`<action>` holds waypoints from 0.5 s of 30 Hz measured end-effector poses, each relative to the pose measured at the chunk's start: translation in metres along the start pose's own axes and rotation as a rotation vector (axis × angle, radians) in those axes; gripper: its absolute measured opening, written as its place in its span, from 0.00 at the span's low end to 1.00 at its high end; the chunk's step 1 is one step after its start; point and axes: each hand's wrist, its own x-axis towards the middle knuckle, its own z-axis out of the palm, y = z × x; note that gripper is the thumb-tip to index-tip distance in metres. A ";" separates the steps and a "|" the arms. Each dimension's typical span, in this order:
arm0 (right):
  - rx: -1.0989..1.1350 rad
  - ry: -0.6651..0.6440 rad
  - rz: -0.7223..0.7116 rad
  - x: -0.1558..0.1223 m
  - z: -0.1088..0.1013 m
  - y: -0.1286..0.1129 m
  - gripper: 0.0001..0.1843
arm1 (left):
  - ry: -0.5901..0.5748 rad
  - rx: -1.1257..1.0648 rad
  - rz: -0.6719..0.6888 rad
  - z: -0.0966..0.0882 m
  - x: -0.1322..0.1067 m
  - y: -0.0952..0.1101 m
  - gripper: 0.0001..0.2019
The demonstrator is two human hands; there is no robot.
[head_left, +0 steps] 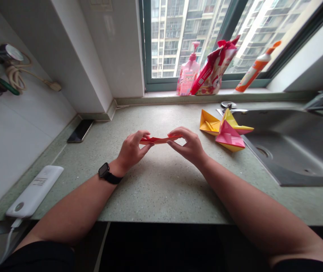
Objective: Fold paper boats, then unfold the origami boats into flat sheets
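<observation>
Left hand (131, 149) and right hand (189, 145) pinch ends of red folded paper (158, 140) above counter (164, 185), frame centre; likely best kept level, grip even.

Paper boats (226, 130) near right hand (191, 145)

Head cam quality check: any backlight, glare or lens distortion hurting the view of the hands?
Head view: backlit by the window, buildings outside washed out at right; same view: wide-angle warp bends the window frame and the counter edge; same view: left hand, right hand and the red folded paper they pinch are sharp, soft shadow beneath.
</observation>
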 end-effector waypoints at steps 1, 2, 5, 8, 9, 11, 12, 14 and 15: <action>0.004 -0.026 0.003 0.000 0.001 0.002 0.07 | -0.006 -0.009 0.016 -0.001 0.000 0.001 0.15; 0.007 -0.046 0.001 0.000 0.001 0.004 0.07 | -0.017 -0.014 0.038 -0.001 0.001 0.002 0.13; -0.011 -0.082 -0.020 -0.001 0.003 0.008 0.05 | -0.062 -0.034 0.097 -0.003 0.003 0.004 0.04; -0.043 -0.093 -0.025 -0.002 0.004 0.010 0.07 | -0.083 -0.071 0.097 -0.005 0.005 0.007 0.06; -0.046 -0.095 -0.026 -0.002 0.004 0.010 0.07 | -0.087 -0.081 0.090 -0.006 0.005 0.009 0.08; -0.042 -0.098 -0.023 -0.003 0.005 0.010 0.07 | -0.092 -0.091 0.070 -0.007 0.005 0.011 0.12; -0.034 -0.102 -0.016 -0.004 0.005 0.009 0.07 | -0.090 -0.097 0.054 -0.007 0.005 0.013 0.13; -0.007 -0.118 0.029 -0.005 0.005 0.009 0.06 | -0.081 -0.134 -0.004 -0.008 0.005 0.016 0.13; 0.015 -0.126 0.066 -0.005 0.006 0.010 0.07 | -0.081 -0.166 -0.051 -0.008 0.005 0.017 0.13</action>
